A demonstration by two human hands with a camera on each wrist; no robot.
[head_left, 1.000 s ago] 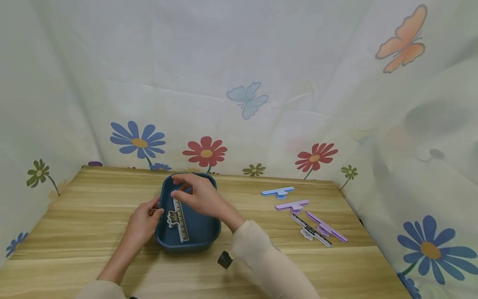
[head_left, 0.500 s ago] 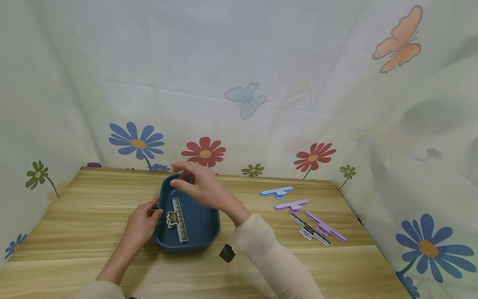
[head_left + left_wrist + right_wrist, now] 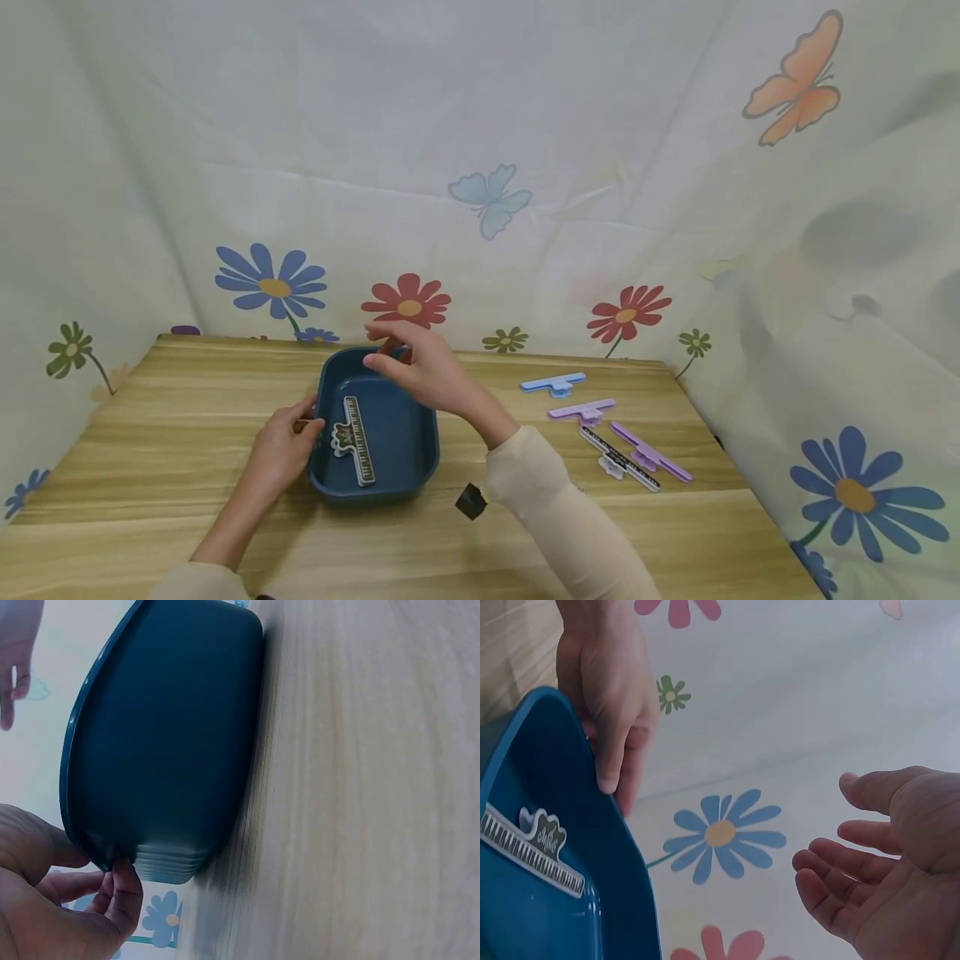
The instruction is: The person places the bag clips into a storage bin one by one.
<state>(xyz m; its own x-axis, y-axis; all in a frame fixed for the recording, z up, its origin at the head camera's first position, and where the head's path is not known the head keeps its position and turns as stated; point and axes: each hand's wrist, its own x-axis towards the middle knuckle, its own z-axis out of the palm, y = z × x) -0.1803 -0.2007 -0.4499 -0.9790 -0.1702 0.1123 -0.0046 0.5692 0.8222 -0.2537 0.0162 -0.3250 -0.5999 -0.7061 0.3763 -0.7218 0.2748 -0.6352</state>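
Note:
A dark blue plastic basin (image 3: 401, 442) stands on the wooden table. Inside it, toward the left wall, lies a long clip (image 3: 358, 442) with a piano-key pattern and a scalloped handle. My left hand (image 3: 281, 450) holds the basin's left rim, thumb at the inner side and fingers outside, as the right wrist view also shows. Above the basin's far right part hovers my right hand (image 3: 423, 367). Its fingers are loosely bent with nothing between them, and in the right wrist view the hand (image 3: 900, 877) is beside the basin, apart from it.
To the right on the table lie a blue clip (image 3: 553, 382), a purple clip (image 3: 582, 412), a black-and-white piano-key clip (image 3: 618, 458) and another purple clip (image 3: 651, 452). A small black block (image 3: 471, 502) shows beside the right sleeve. A flowered cloth (image 3: 360, 200) hangs behind the table.
My right hand has risen from near the clip in the basin and drifted right. The clip stays in place, and my left hand keeps its hold on the rim.

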